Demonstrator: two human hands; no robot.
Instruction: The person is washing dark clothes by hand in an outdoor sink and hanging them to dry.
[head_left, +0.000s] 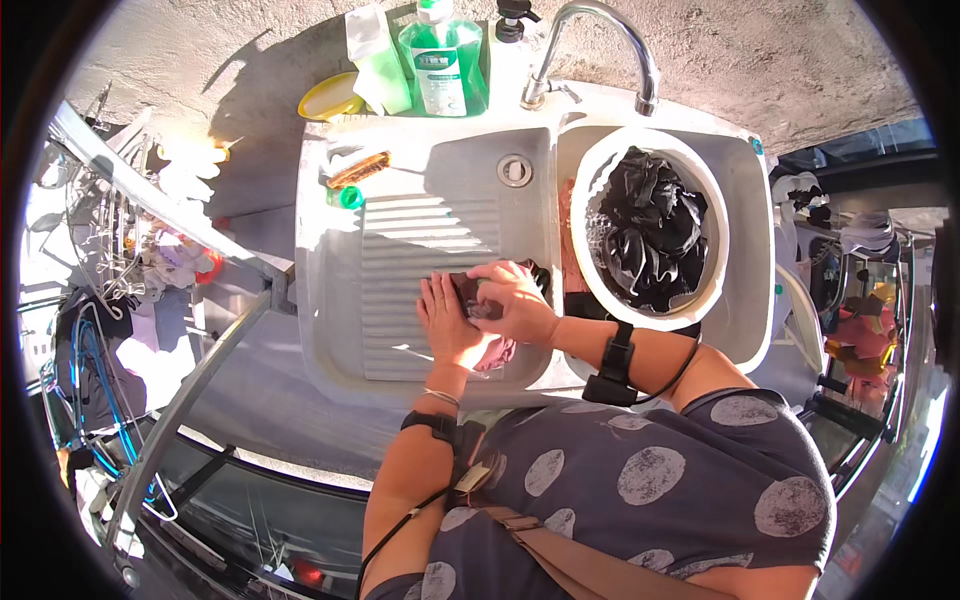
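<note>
Both hands work over the ribbed washboard (397, 300) moulded into the left basin of the sink. My left hand (450, 322) lies flat, its fingers stretched out against a wet dark maroon cloth (498, 355); its thumb is hidden, so its hold cannot be told. With bent fingers, my right hand (516, 301) grips the bunched upper part of this cloth. A black piece of fabric (538, 276) shows just beyond the right hand's knuckles. In the right basin stands a round white tub (716, 247) with wet black clothing (652, 217) in water.
A scrub brush (360, 170) and a green cap (350, 198) lie at the left basin's back. Behind stand a green detergent bottle (442, 75), a pump bottle (511, 64) and a yellow scoop-like item (330, 96). The chrome faucet (600, 11) arches over the tub. Metal rails (202, 367) and hangers are left.
</note>
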